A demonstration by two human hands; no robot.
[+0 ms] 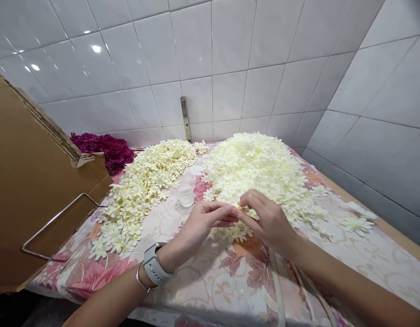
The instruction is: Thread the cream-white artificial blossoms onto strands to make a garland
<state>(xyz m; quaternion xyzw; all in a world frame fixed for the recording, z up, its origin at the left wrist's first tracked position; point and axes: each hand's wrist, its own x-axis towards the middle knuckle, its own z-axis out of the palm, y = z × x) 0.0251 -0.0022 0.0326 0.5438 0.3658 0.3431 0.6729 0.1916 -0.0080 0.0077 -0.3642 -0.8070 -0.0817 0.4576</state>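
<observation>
In front of the right-hand heap of pale artificial flowers [254,163], my two hands meet at the fingertips. My right hand [266,218] is closed, pinching a small pale yellow flower [241,207] between thumb and fingers. Mostly hidden by the fingers, the flower shows only a sliver. My left hand [213,215] has its fingers pressed together against the right fingertips; whatever it grips is hidden. A grey watch [155,265] and a thin bracelet [142,281] are on my left wrist. Farther left lies a second heap of creamier flowers [150,175].
Clear plastic cups [186,195] stand between the heaps. A cardboard box [42,181] with a bent metal wire [60,213] blocks the left side. Purple flowers [109,152] lie behind it. White strips [277,290] hang over the floral cloth's [227,277] front. Tiled walls [230,95] bound the back.
</observation>
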